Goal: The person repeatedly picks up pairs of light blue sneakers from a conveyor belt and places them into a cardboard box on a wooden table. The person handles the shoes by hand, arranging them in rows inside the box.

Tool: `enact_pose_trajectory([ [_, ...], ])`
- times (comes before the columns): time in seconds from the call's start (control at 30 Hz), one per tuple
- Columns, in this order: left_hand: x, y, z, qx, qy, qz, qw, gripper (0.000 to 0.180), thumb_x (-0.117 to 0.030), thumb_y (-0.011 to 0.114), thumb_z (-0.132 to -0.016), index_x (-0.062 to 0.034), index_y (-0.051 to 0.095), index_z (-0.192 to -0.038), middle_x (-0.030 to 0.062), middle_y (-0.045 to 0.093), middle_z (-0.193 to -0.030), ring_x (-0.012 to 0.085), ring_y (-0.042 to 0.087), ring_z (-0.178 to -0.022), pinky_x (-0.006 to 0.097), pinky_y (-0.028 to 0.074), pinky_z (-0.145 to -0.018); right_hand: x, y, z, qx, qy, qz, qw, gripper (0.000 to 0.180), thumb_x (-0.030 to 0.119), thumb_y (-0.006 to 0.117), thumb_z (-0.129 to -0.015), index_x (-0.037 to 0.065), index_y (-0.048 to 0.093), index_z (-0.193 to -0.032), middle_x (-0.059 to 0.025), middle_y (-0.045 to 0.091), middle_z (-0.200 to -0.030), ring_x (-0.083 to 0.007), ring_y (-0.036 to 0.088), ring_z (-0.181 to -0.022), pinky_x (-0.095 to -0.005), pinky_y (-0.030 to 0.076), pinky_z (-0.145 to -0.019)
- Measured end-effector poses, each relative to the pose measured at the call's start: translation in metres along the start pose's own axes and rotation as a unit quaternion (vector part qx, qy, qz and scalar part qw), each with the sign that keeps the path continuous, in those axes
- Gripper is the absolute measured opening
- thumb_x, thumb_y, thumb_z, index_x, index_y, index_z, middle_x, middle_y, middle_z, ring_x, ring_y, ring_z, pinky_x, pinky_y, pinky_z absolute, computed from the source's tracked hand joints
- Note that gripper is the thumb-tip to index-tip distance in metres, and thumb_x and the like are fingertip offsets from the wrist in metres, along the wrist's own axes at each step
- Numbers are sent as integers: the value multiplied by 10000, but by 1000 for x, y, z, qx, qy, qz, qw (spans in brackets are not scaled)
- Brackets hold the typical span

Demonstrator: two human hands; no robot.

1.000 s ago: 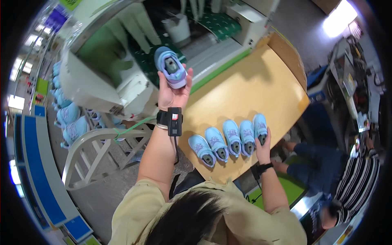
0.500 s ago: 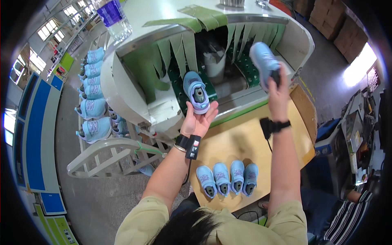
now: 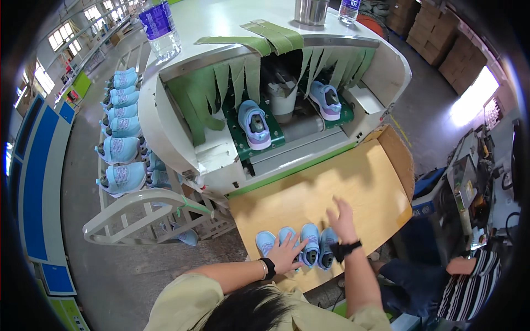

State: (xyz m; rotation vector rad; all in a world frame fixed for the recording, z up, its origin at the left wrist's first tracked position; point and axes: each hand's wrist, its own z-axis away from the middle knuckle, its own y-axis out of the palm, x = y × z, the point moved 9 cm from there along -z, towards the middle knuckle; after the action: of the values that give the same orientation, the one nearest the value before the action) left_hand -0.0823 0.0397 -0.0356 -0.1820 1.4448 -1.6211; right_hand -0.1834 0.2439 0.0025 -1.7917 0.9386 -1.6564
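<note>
Several light blue children's shoes stand in a row on the tan board (image 3: 281,204) in front of me. Over the row's left part, my left hand (image 3: 285,255) spreads its fingers, covering some of the shoes. My right hand (image 3: 343,222) is open beside the rightmost shoe (image 3: 327,247), holding nothing. Inside the white machine's curtained mouth, one blue shoe (image 3: 254,126) sits on the left green perforated belt (image 3: 236,135). Another blue shoe (image 3: 324,99) rests on the right belt (image 3: 346,113), partly under the strips.
Green strip curtains (image 3: 237,74) hang across the machine's mouth. A water bottle (image 3: 160,33) and a metal cup (image 3: 311,11) stand on its top. At left is a rack (image 3: 149,212) loaded with more blue shoes. A person in a striped sleeve (image 3: 472,287) is at lower right.
The shoe from my right hand now sits on the right belt. My left hand has let go of the left belt's shoe. Both hands have come back toward the row on the board.
</note>
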Motion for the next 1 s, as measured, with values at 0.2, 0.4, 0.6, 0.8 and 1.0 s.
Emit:
enact_pose_trajectory([
  [0.2, 0, 2, -4, -4, 35, 9, 999, 831, -613, 544, -938, -198, 235, -1588, 258, 276, -1588, 489, 214, -1480, 682, 248, -1128, -21, 33, 156, -20, 108, -66, 992, 603, 275, 757, -866, 66, 533, -1385, -324, 370, -1469, -486, 413, -1329, -516, 351, -1113],
  [0.4, 1, -2, 3, 5, 27, 21, 999, 805, -606, 533, -946, -193, 255, -1579, 253, 266, -1594, 481, 206, -1485, 669, 264, -1133, -26, 39, 160, -26, 136, -49, 989, 606, 280, 756, -872, 68, 510, -1385, -292, 336, -1494, -472, 391, -1344, -510, 352, -1110],
  [0.6, -1, -4, 3, 16, 29, 18, 999, 801, -599, 541, -944, -184, 269, -1572, 252, 266, -1596, 473, 198, -1492, 664, 275, -1129, -29, 39, 163, -38, 128, -32, 991, 615, 304, 766, -861, 85, 518, -1379, -300, 354, -1479, -478, 399, -1337, -513, 359, -1106],
  [0.8, -2, -8, 3, 7, 22, 45, 999, 787, -576, 574, -933, -174, 308, -1555, 249, 270, -1593, 471, 188, -1496, 663, 277, -1123, -26, 36, 162, -38, 120, -31, 992, 605, 285, 763, -869, 79, 496, -1371, -309, 381, -1440, -468, 365, -1365, -499, 353, -1127],
  [1.0, -3, -5, -5, 19, 21, 47, 998, 804, -568, 606, -909, -171, 324, -1548, 233, 292, -1584, 468, 204, -1489, 673, 293, -1108, -17, 2, 126, 56, 139, 103, 983, 557, 403, 756, -852, 55, 592, -1254, -254, 535, -1303, -429, 513, -1222, -506, 413, -1049],
])
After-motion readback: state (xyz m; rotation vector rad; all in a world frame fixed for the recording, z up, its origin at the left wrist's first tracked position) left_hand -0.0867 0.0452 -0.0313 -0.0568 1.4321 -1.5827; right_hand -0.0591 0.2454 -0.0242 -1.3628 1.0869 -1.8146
